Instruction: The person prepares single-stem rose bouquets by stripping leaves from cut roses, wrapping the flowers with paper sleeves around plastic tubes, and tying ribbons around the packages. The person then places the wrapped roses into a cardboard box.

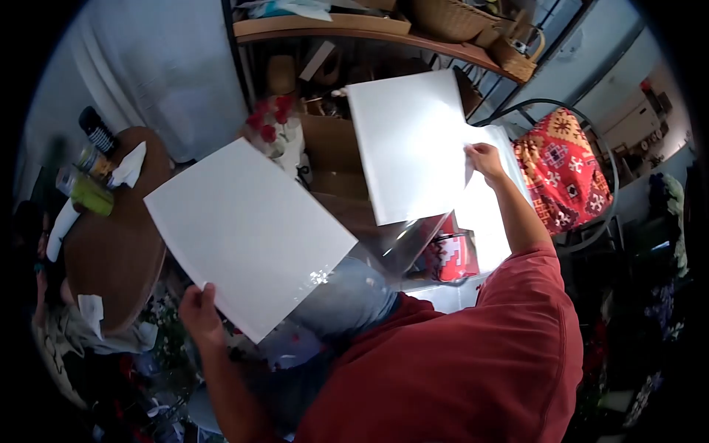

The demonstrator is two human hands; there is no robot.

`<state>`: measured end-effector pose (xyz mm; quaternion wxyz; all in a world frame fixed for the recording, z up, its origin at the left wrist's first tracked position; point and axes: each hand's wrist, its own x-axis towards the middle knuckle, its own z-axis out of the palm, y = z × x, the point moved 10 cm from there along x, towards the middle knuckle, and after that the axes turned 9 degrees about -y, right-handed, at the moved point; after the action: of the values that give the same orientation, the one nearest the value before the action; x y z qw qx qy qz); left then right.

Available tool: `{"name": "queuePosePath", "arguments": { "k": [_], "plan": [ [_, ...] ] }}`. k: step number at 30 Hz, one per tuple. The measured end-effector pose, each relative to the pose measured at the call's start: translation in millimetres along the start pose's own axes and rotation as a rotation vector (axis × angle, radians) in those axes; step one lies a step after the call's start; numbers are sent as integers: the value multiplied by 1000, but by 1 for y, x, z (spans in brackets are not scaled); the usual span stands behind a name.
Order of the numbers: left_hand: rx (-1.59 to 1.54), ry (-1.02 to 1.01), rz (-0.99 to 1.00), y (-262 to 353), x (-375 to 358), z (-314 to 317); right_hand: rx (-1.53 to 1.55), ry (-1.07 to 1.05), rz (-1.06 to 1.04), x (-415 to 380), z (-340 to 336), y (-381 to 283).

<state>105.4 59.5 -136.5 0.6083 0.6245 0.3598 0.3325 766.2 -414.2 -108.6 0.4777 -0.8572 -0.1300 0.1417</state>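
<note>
Between the thumb and fingers of my left hand (201, 314) is the lower left edge of a white sheet (247, 229), tilted in front of my knees. A small white floral pattern shows near its right corner. My right hand (485, 159) pinches the right edge of a second white sheet (406, 148), raised farther forward and brightly lit. The two sheets are apart. Clear plastic film (406, 247) hangs below the second sheet. Beneath my right forearm lies more bright white material (484, 221), next to a red and white patterned item (452, 257).
At left stands a brown round-edged table (111, 251) with a dark bottle (97, 129), a green container (85, 190) and crumpled tissue. Red flowers (273, 118) and a cardboard box (332, 151) are ahead. A shelf (436, 48) holds baskets. A chair with a red patterned cushion (565, 173) is at right.
</note>
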Motion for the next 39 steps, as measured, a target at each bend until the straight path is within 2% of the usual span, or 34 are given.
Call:
{"name": "queuePosePath", "arguments": {
  "k": [2, 6, 7, 8, 9, 10, 12, 13, 14, 16, 17, 18, 19, 20, 21, 23, 24, 25, 26, 28, 29, 30, 31, 32, 34, 36, 37, 38, 39],
  "plan": [
    [-10, -20, -23, 5, 0, -1, -31, 108, 130, -10, -75, 44],
    [16, -4, -55, -7, 4, -7, -139, 274, 201, -2, -196, 156],
    [7, 2, 7, -8, 5, -9, -138, 274, 201, -2, -208, 166],
    [-1, 9, 68, -4, 5, -8, -368, 304, 241, -4, -219, 167],
    [2, 8, 68, -5, 5, -7, -599, 331, 282, -5, -225, 168],
    [18, 0, 63, -4, 3, -6, -598, 327, 285, -4, -224, 177],
    [38, -9, 53, 0, 0, -1, -902, 369, 337, -1, -222, 183],
    [58, -5, 30, 3, -3, 0, -912, 453, 393, -1, -223, 188],
    [77, -1, 8, 4, -5, 2, -912, 449, 395, 1, -216, 183],
    [140, 22, 14, 3, -8, 4, -1032, 714, 508, -34, -184, 120],
    [202, 42, 25, 5, -8, 2, -1158, 697, 422, -29, -157, 101],
    [210, 40, 22, 1, -7, -1, -1052, 501, 325, -9, -128, 96],
    [179, 46, 25, -5, -7, -3, -1000, 413, 135, 8, -90, 94],
    [144, 52, 27, -8, -7, -4, -848, 256, 75, 23, -56, 105],
    [146, 49, 24, -6, -6, -3, -820, 139, 164, 8, -8, 74],
    [102, 2, -66, -2, -3, 2, -1045, -23, 48, -7, 63, 49],
    [125, 15, -2, 3, 0, 2, -1137, 13, -37, -16, 83, 35],
    [148, 78, 1, 4, -4, -2, -1086, -25, -58, -14, 92, 35],
    [208, 53, -22, 22, -8, 7, -1032, -77, -96, -6, 93, 41],
    [152, 117, -76, 10, -10, -9, -1060, -277, -66, 5, 96, 66],
    [102, 162, 23, 12, -13, -17, -1106, -226, 26, 3, 82, 74],
    [122, 139, -23, 24, -17, -18, -896, -16, -99, 19, 55, 101],
    [236, 115, -11, 37, -17, -19, -835, 34, -120, 29, 40, 118],
    [179, 57, 53, 27, -11, -24, -890, 10, -142, 30, 33, 127],
    [213, 37, -24, 29, -9, -31, -979, 69, -125, 21, 37, 99],
    [343, 51, -54, 35, -3, -50, -835, 11, -413, 16, 81, 44],
    [341, 66, -45, 36, 5, -62, -639, -27, -609, 6, 112, 7],
    [445, 26, -32, 39, 14, -75, -586, -80, -695, -11, 147, -39],
    [548, -14, -19, 44, 24, -87, -321, -264, -710, -53, 189, -111]
  ]
}}
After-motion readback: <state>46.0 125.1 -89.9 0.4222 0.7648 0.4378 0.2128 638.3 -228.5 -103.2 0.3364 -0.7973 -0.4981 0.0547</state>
